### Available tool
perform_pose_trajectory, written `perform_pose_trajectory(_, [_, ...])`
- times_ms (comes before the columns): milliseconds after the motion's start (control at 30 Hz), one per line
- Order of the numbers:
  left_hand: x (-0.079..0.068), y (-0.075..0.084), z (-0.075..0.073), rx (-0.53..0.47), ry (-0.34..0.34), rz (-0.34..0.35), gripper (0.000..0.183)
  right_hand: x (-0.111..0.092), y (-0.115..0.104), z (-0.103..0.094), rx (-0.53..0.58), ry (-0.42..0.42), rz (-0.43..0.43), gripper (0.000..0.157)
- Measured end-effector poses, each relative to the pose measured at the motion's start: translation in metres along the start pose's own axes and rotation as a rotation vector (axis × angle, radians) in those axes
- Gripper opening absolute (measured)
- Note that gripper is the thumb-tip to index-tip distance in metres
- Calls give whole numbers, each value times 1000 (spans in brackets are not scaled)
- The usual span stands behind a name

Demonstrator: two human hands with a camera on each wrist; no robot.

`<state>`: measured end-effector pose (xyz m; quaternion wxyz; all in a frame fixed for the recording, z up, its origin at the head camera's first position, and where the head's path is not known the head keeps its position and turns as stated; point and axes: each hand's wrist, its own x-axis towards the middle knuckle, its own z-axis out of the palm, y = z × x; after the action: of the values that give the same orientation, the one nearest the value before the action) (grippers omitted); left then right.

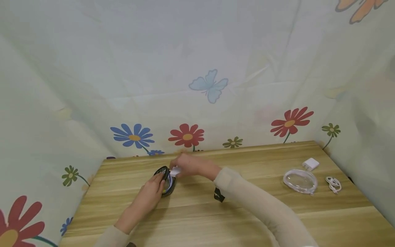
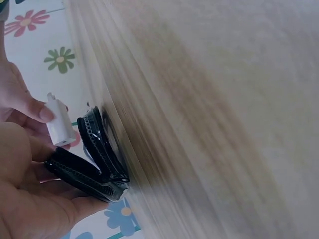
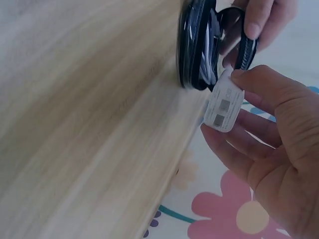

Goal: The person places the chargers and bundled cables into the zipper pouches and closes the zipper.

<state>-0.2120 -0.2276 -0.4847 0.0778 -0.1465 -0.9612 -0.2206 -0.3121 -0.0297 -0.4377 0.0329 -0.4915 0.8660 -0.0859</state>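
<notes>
In the head view a small round black-edged zip case [image 1: 169,193] stands opened out on the wooden table. My left hand [image 1: 147,193] grips one half of it, its fingers over the rim. In the left wrist view both halves of the case [image 2: 82,174] spread apart like a shell, black zip teeth along the edges. White cable shows inside the case [image 3: 199,45] in the right wrist view. Right at the case's opening, my right hand [image 1: 190,164] pinches a white charger plug [image 3: 224,104] between thumb and fingers. Small grey print covers the plug's near face.
On the table's right side lie another white charger plug [image 1: 310,164], a clear oval case [image 1: 300,181] with white edging and a coiled white cable [image 1: 333,184]. A small black object [image 1: 219,195] lies beside the right sleeve. Flower-printed cloth [image 1: 210,113] borders the table's back.
</notes>
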Motion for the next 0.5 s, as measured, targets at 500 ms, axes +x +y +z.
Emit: perform_pose_trajectory(500, [-2, 3, 0, -75, 64, -45, 41, 7, -19, 24, 128, 148, 117, 25])
